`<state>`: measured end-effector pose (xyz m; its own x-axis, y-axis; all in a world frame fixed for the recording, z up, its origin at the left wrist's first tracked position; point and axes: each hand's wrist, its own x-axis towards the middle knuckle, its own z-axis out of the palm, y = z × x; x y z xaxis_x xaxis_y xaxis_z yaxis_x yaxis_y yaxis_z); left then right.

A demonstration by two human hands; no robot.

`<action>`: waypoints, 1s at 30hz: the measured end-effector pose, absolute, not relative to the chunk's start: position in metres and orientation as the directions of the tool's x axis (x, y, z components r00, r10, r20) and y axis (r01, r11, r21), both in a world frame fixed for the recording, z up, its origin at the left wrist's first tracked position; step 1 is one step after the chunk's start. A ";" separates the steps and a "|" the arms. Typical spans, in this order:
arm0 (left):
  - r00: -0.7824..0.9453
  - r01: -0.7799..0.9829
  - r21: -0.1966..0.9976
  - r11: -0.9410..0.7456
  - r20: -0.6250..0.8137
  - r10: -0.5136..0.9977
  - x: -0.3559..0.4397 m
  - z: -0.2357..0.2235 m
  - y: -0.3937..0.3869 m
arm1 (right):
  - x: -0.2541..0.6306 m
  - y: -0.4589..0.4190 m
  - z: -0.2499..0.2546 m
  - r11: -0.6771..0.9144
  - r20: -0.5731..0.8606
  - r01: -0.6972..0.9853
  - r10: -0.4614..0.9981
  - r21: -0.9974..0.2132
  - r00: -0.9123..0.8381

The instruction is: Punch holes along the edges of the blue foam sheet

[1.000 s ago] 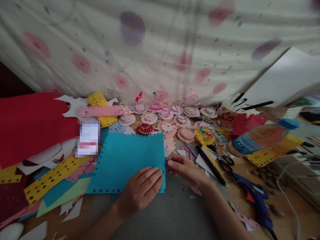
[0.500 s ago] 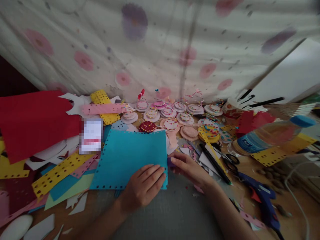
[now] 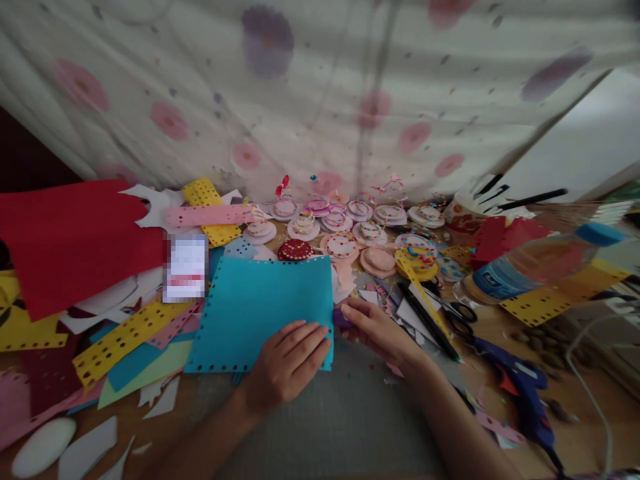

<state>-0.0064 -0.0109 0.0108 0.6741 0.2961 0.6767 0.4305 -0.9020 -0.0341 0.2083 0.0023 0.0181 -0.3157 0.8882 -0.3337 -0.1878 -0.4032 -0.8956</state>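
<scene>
A blue sheet of paper (image 3: 265, 307) with small punched holes along its top, left and bottom edges lies on a grey mat (image 3: 340, 420). My left hand (image 3: 290, 363) rests flat on the sheet's lower right part, fingers stretched out. At the sheet's right edge, my right hand (image 3: 377, 330) is closed around a small purple paper punch (image 3: 341, 317). Fingers cover most of the punch, and whether paper sits in its slot is hidden.
Several small layered paper hats (image 3: 341, 245) stand behind the sheet. Scissors (image 3: 461, 317), a black marker (image 3: 430, 323), a blue glue gun (image 3: 525, 387) and a plastic bottle (image 3: 530, 267) lie to the right. Coloured paper scraps and a red sheet (image 3: 80, 240) cover the left side.
The view has shifted slightly. Both hands stay in nearly the same place at the sheet, and more of the purple punch shows beside my right fingers.
</scene>
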 end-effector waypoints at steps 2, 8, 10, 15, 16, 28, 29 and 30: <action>0.670 0.428 -0.024 -0.904 0.679 0.299 -0.006 0.011 -0.011 | 0.209 0.002 0.018 -0.398 -0.328 -0.187 0.889 -0.898 -0.318; 0.652 0.421 0.031 -0.906 0.684 0.327 -0.007 0.005 -0.010 | 0.211 0.004 0.012 -0.392 -0.340 -0.142 0.894 -0.909 -0.293; 0.646 0.416 0.045 -0.908 0.689 0.330 -0.008 0.002 -0.009 | 0.211 0.006 0.011 -0.399 -0.349 -0.141 0.893 -0.906 -0.284; 0.676 0.399 0.033 -0.916 0.665 0.318 -0.007 0.002 -0.009 | 0.211 0.006 0.011 -0.403 -0.354 -0.132 0.890 -0.906 -0.287; 0.679 0.398 0.026 -0.917 0.663 0.314 -0.006 0.003 -0.010 | 0.211 0.005 0.011 -0.404 -0.355 -0.129 0.889 -0.906 -0.289; 0.694 0.395 0.004 -0.919 0.654 0.302 -0.002 0.009 -0.011 | 0.212 0.007 0.012 -0.389 -0.352 -0.072 0.886 -0.918 -0.300; 0.697 0.391 0.007 -0.920 0.651 0.301 -0.002 0.010 -0.011 | 0.212 0.007 0.011 -0.389 -0.352 -0.070 0.886 -0.919 -0.303; 0.701 0.387 0.009 -0.922 0.646 0.301 -0.002 0.010 -0.011 | 0.211 0.007 0.010 -0.390 -0.353 -0.069 0.884 -0.918 -0.307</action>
